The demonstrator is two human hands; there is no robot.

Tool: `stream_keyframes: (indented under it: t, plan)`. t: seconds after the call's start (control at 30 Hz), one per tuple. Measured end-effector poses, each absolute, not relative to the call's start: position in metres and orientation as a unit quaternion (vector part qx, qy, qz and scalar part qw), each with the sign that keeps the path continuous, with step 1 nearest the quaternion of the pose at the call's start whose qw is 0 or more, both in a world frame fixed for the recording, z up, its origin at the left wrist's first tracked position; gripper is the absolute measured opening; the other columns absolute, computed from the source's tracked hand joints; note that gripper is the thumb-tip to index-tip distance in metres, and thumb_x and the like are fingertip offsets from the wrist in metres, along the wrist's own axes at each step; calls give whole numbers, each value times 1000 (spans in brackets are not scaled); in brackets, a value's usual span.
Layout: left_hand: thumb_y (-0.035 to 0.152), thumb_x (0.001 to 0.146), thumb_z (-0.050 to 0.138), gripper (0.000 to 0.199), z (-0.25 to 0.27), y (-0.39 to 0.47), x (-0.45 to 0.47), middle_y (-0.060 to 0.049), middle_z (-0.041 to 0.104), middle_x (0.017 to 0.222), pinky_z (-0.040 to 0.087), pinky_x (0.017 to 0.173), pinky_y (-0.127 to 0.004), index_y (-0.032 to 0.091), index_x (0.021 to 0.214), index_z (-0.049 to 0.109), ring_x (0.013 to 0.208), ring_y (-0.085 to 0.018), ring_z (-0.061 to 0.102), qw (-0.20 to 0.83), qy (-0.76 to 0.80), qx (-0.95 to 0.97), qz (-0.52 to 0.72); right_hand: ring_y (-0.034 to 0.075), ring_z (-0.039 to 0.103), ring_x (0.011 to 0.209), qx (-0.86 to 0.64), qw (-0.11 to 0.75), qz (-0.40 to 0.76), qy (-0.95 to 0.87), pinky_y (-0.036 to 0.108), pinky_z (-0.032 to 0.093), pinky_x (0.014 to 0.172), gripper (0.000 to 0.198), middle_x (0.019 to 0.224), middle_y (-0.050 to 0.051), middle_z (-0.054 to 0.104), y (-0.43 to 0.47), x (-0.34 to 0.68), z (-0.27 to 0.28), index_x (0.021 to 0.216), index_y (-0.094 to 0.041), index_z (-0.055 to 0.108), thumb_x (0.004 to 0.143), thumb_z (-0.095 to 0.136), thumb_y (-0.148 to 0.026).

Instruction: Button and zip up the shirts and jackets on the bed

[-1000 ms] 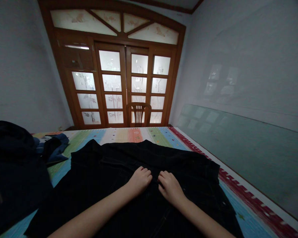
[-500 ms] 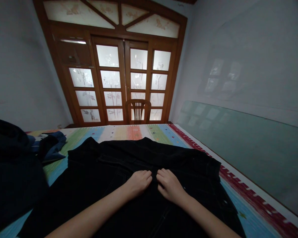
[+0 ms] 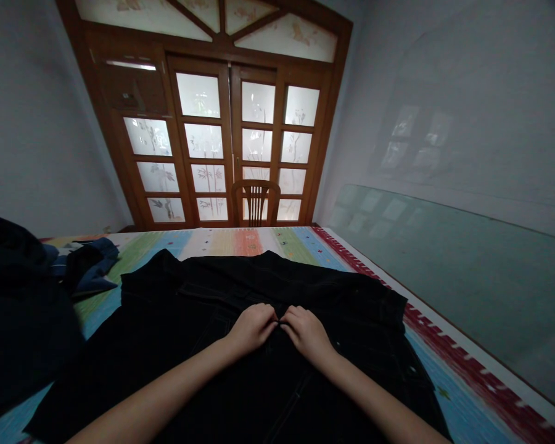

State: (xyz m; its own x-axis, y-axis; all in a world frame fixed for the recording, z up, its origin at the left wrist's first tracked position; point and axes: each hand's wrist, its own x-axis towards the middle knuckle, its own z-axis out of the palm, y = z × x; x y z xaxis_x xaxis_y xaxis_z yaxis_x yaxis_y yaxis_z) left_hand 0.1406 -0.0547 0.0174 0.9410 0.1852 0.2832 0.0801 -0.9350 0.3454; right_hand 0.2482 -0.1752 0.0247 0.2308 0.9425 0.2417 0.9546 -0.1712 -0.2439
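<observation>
A large black jacket [image 3: 166,345] with pale stitching lies spread face up over the table, its far edge uneven. At its middle, my left hand [image 3: 255,325] pinches the cloth between thumb and fingers. My right hand [image 3: 308,333] grips the cloth just beside it, the fingertips of both hands almost meeting. A small dark bit of fabric shows between them. Small light spots, perhaps buttons, dot the jacket's right side. What exactly lies under my fingers is too dark to make out.
A striped, colourful cloth [image 3: 245,240] covers the table. More dark clothing [image 3: 23,327] is heaped at the left, beside a blue patterned garment [image 3: 95,265]. A glass panel [image 3: 444,265] lines the right wall. Beyond the table stand a wooden chair [image 3: 256,185] and glazed doors.
Both hands have drawn closer together until their fingertips nearly touch, with the cloth pinched between. The view has shifted slightly; the jacket lies much as before.
</observation>
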Motion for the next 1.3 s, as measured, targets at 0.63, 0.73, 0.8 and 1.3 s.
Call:
stream_keyframes:
  t: [0.63, 0.73, 0.8, 1.3]
  plan:
    - [22, 57, 60, 14, 41, -38, 175, 0, 63, 62, 35, 45, -18, 16, 68, 66, 57, -13, 55, 336, 242, 909, -43, 6, 41, 45, -787, 274, 398, -383, 18, 32, 47, 9, 41, -7, 47, -137, 276, 49, 51, -16, 59, 51, 58, -7]
    - [22, 57, 60, 14, 45, -39, 176, 0, 62, 62, 36, 45, -18, 18, 68, 67, 58, -13, 55, 321, 251, 912, -54, 6, 41, 46, -786, 268, 405, -382, 18, 33, 49, 11, 42, -8, 47, -136, 276, 51, 50, -16, 58, 51, 57, -6]
    - [22, 57, 59, 14, 48, -40, 177, 0, 63, 63, 37, 47, -19, 19, 68, 67, 60, -14, 56, 307, 256, 915, -58, 6, 41, 46, -787, 263, 407, -382, 17, 33, 49, 12, 43, -8, 47, -135, 276, 51, 50, -16, 58, 52, 56, -5]
    - [27, 62, 55, 13, 57, -52, 183, -4, 64, 75, 44, 60, -27, 21, 70, 64, 72, -21, 59, 185, 259, 946, -56, 8, 44, 53, -820, 207, 322, -426, 19, 32, 50, 10, 53, -5, 50, -127, 277, 38, 56, -16, 54, 55, 55, -6]
